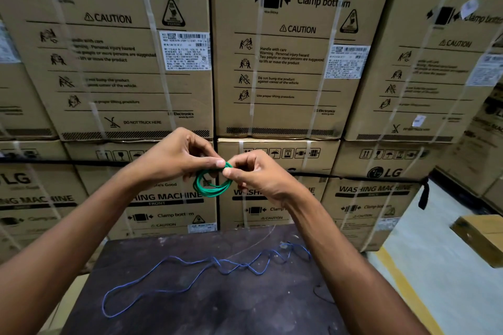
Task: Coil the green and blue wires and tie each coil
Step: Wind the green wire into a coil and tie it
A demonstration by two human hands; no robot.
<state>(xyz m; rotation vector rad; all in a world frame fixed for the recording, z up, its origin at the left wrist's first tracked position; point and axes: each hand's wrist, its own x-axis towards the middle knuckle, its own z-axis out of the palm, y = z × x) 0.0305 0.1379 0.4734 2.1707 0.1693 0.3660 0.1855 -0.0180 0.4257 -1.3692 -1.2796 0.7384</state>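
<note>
The green wire [211, 189] is wound into a small coil of several loops and hangs in the air between my hands. My left hand [174, 156] pinches the coil's top with thumb and forefinger. My right hand [255, 174] pinches the same spot from the right, fingertips almost touching the left thumb. The blue wire [217, 266] lies loose and uncoiled on the dark table [217, 304] below, running in kinks from a big loop at the front left to a tangle at the back right.
A wall of stacked cardboard washing machine boxes [285, 62] stands just behind the table. At the right is pale floor with a yellow line [408, 294] and a small cardboard box [481, 236]. A thin dark wire piece [322, 294] lies near the table's right edge.
</note>
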